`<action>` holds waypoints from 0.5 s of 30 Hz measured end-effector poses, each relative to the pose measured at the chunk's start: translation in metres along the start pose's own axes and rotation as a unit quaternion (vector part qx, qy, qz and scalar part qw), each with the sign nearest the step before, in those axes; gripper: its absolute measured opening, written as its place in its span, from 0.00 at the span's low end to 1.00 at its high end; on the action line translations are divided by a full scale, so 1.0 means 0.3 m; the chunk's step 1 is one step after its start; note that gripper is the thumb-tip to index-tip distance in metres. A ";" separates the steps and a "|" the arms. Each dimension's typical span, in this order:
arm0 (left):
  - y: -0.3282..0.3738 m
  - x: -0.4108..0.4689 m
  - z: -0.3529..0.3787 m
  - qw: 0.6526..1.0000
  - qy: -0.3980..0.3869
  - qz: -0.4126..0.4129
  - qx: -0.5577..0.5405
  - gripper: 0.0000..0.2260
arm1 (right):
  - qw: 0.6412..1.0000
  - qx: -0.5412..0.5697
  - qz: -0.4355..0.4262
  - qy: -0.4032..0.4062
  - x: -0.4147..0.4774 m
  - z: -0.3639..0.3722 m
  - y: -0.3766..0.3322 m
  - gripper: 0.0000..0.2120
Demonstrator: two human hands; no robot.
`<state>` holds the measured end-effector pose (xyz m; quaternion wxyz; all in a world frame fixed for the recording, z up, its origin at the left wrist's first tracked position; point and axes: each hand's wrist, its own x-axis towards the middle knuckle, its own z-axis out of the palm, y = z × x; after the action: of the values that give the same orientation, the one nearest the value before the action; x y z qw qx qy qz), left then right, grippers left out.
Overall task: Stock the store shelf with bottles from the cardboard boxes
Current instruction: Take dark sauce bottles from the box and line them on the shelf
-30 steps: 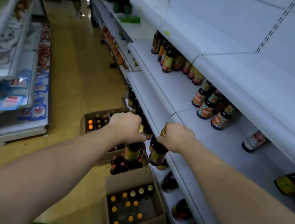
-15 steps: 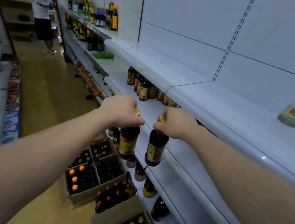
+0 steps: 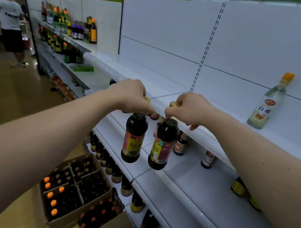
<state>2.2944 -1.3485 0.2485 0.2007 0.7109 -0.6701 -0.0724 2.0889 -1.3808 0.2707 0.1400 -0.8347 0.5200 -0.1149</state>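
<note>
White shelf (image 3: 297,134), tan floor (image 3: 13,90); left hand (image 3: 129,96) and right hand (image 3: 187,109) grip dark bottles (image 3: 134,136).

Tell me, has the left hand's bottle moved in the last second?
Yes, upward: the left bottle rose one shelf level, its cap now at the top shelf edge.

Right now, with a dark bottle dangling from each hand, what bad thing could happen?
1. The left hand and right hand grip only the bottle tops, so one could slip and fall, perhaps onto the open cardboard box of bottles below.
2. The left bottle and right bottle hang close side by side and might knock together.
3. Both hang lower than the upper shelf, so they may bump its edge unless lifted higher.
</note>
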 end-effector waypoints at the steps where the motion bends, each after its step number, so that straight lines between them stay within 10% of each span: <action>1: 0.023 0.008 0.002 1.000 0.002 0.004 0.002 0.18 | 1.000 0.001 0.003 0.005 -0.012 -0.024 0.011 0.16; 15: 0.562 0.013 0.038 0.995 0.008 0.087 -0.045 0.17 | 0.994 0.058 0.053 0.078 -0.281 -0.350 0.336 0.17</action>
<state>2.1347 -1.3579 0.3033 0.2434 0.6409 -0.7236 -0.0795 1.9327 -1.3592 0.3293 0.1535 -0.7848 0.5654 -0.2018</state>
